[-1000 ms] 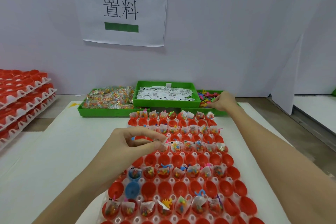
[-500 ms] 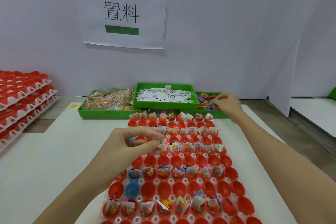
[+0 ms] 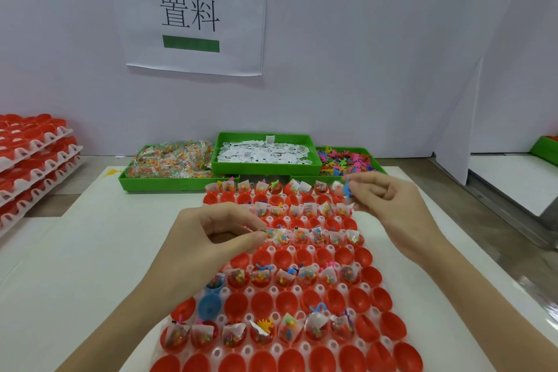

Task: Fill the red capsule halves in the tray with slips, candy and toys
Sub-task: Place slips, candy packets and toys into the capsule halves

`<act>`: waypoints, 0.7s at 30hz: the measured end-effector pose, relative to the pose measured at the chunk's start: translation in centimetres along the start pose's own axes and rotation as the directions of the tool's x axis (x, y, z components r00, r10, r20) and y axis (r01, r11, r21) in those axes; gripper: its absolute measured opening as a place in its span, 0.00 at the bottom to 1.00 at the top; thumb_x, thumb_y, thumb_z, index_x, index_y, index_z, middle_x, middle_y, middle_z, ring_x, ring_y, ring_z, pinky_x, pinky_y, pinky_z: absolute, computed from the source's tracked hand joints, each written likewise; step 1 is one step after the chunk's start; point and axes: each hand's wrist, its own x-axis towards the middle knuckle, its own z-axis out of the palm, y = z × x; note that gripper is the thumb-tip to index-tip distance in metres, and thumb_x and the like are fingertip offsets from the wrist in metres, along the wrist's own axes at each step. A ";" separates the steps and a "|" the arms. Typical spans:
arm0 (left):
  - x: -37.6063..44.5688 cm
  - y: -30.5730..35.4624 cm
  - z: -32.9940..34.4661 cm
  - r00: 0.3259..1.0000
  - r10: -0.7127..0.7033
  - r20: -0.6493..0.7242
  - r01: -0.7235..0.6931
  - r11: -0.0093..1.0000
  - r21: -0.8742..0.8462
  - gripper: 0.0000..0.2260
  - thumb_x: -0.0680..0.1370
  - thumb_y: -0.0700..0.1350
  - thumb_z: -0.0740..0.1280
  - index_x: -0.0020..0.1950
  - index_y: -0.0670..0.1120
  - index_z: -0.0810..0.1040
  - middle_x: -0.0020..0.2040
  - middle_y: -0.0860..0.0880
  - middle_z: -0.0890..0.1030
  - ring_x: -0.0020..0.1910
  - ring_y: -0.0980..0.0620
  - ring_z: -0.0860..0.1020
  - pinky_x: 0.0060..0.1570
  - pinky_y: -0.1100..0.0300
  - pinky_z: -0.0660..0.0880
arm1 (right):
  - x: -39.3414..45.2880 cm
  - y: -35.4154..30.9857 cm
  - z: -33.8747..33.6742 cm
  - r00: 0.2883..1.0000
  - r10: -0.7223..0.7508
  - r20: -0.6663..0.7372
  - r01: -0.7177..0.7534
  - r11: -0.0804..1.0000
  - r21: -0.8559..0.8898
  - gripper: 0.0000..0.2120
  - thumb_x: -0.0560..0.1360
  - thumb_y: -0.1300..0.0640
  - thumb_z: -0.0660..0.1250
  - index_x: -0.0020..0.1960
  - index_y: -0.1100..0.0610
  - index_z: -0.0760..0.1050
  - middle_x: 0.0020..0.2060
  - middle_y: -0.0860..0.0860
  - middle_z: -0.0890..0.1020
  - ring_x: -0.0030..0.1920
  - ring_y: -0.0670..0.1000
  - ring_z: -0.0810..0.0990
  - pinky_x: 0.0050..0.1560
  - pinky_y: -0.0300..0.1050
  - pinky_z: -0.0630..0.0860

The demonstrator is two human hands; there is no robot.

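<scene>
Pinching a light, flexible blue toy (image 3: 348, 189), the right hand (image 3: 389, 205) hovers over the tray (image 3: 290, 251)'s far right corner. The left hand (image 3: 208, 238) pinches a crinkly candy packet (image 3: 279, 234) by its edge; both need only fingertip grip.

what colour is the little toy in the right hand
Blue. The toy pinched in the right hand shows in the head view, above the tray's far right edge.

Both hands over white tray (image 3: 273, 350) of red capsule halves (image 3: 347, 300). Left hand (image 3: 208, 238) pinches small items at third row. Right hand (image 3: 389, 202) pinches blue toy (image 3: 347, 189) above tray's far right. Three green bins (image 3: 265, 166) behind: candy, slips, toys.
</scene>
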 end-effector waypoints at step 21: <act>-0.1 2.1 6.7 0.984 0.161 0.070 -0.171 0.973 0.157 0.07 0.71 0.43 0.79 0.47 0.50 0.87 0.43 0.54 0.87 0.44 0.53 0.87 0.48 0.61 0.83 | -6.9 -1.8 1.8 0.967 -0.118 0.228 0.138 0.988 -0.073 0.05 0.77 0.56 0.74 0.52 0.53 0.87 0.45 0.49 0.88 0.48 0.49 0.87 0.51 0.39 0.81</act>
